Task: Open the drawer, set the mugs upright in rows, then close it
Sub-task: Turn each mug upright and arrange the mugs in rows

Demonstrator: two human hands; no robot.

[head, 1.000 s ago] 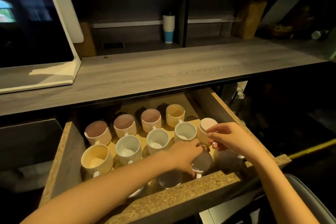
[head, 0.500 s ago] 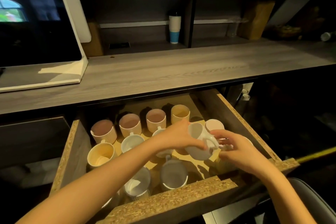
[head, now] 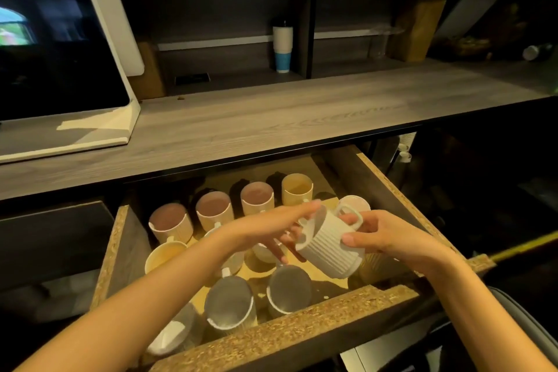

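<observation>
White ribbed mug (head: pixel 330 246) is up in the air over the right side of the open drawer (head: pixel 290 332), tipped way over so its long axis slants, mouth toward upper left and base toward lower right, handle on top. Right hand (head: pixel 389 240) grips it with the thumb on the ribbed wall and fingers at the handle. Left hand (head: pixel 271 228) has its fingers curled round the rim end. Below, the back row of mugs (head: pixel 229 205) stands upright, and two grey-looking mugs (head: pixel 259 299) sit near the chipboard front. Grey wood counter (head: pixel 271 124) runs above the drawer.
</observation>
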